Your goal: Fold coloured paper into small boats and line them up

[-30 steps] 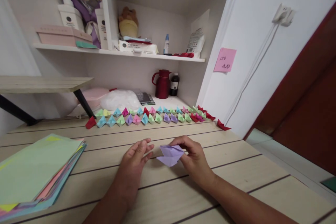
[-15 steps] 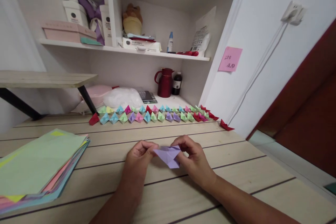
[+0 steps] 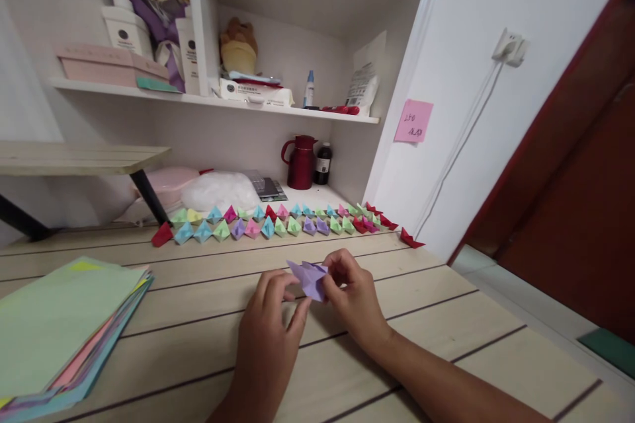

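A paper stack [image 3: 59, 324] lies lower left. Below centre, the left hand [image 3: 268, 327] has thumb and fingers spread beside the purple paper [image 3: 311, 282] at mid-frame; contact is unclear. Right of it, the right hand [image 3: 358, 301] pinches that paper. Farther right sits a red boat [image 3: 411, 239].

Against half a second ago, the purple folded paper [image 3: 312, 281] sits a little higher in the frame, its left tip now jutting toward the upper left. The left hand [image 3: 270, 320], then pinching that tip, has spread its fingers, the thumb now by the paper's lower edge.
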Available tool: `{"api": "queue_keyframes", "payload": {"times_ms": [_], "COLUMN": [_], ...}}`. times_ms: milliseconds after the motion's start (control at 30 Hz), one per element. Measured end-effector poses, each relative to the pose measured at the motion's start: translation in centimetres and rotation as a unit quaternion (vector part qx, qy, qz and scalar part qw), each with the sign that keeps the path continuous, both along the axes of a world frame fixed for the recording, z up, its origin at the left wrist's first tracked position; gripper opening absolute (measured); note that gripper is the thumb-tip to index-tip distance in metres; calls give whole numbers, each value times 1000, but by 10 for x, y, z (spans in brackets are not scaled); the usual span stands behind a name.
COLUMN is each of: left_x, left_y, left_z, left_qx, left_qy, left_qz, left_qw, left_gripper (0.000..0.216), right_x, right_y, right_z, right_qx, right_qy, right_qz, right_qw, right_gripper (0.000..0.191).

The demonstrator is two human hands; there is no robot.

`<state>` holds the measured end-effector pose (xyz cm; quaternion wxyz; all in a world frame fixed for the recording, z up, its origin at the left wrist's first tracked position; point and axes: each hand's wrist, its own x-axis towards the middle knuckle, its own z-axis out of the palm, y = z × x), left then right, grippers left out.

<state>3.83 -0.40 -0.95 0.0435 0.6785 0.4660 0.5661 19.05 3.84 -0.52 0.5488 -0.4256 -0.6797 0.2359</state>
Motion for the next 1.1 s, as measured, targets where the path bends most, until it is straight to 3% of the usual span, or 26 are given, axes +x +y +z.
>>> {"api": "queue_keyframes", "payload": {"times_ms": [300, 500, 633, 767, 900, 1000, 1100], "left_x": [-9, -4, -4, -4, 0, 2, -1], "left_y": [3, 2, -3, 2, 14, 16, 11], "left_z": [2, 2, 6, 4, -8, -11, -5], "left_qx": [61, 37, -38, -156, -237, -279, -327], "left_qy": [72, 21, -68, -237, -414, -457, -427], "left_qz": [12, -45, -124, -176, -172, -225, -283], "left_qw": [996, 998, 989, 943, 862, 814, 794], "left_gripper": [23, 24, 17, 18, 39, 54, 47], "right_x": [-1, 1, 4, 5, 2, 0, 1], "right_y": [-10, -11, -10, -10, -13, -14, -13], "right_z": [2, 10, 12, 13, 13, 11, 9], "right_qx": [157, 186, 185, 179, 188, 194, 201], "right_qy": [-102, -86, -61, -60, -69, -82, -100], "right_qz": [41, 87, 102, 109, 132, 147, 145], "right_qw": [982, 975, 975, 976, 971, 966, 964], "right_gripper": [19, 26, 30, 35, 38, 39, 41]}}
